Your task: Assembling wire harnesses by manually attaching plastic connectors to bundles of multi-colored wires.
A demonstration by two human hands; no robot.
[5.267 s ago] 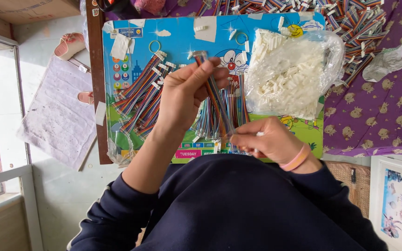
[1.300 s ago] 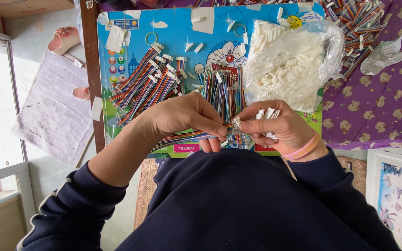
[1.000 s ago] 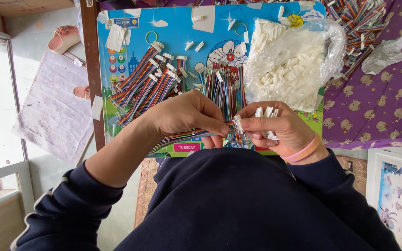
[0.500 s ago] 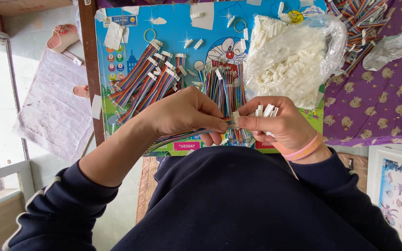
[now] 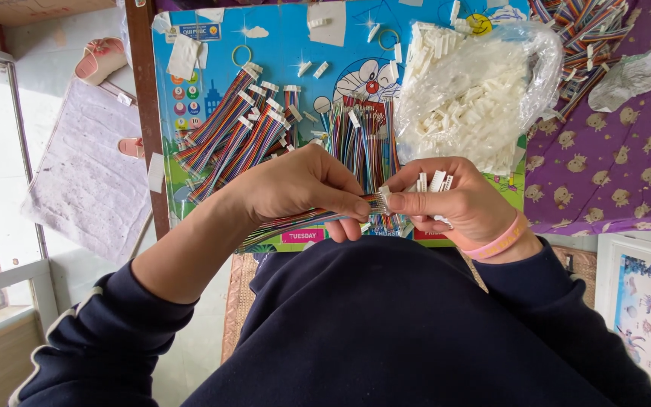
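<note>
My left hand point(image 5: 303, 188) pinches the end of a rainbow ribbon cable point(image 5: 295, 221) that trails left across my forearm. My right hand point(image 5: 450, 205) pinches a small white connector point(image 5: 383, 200) against that cable end, and several more white connectors point(image 5: 432, 181) stick up from between its fingers. A pink band sits on the right wrist. Both hands meet just above my dark blue sweater, in front of a blue cartoon board point(image 5: 280, 53).
On the board lie finished ribbon cables with white plugs point(image 5: 235, 136), a bundle of loose cables point(image 5: 363, 139) and a clear bag of white connectors point(image 5: 476, 90). More cables point(image 5: 582, 45) rest on the purple patterned cloth point(image 5: 612, 158). A pink sandal point(image 5: 99, 56) lies on the floor at left.
About five seconds ago my left hand held a cable up over the board. Both hands have since come together low near my body, and barely shift in the last second.
</note>
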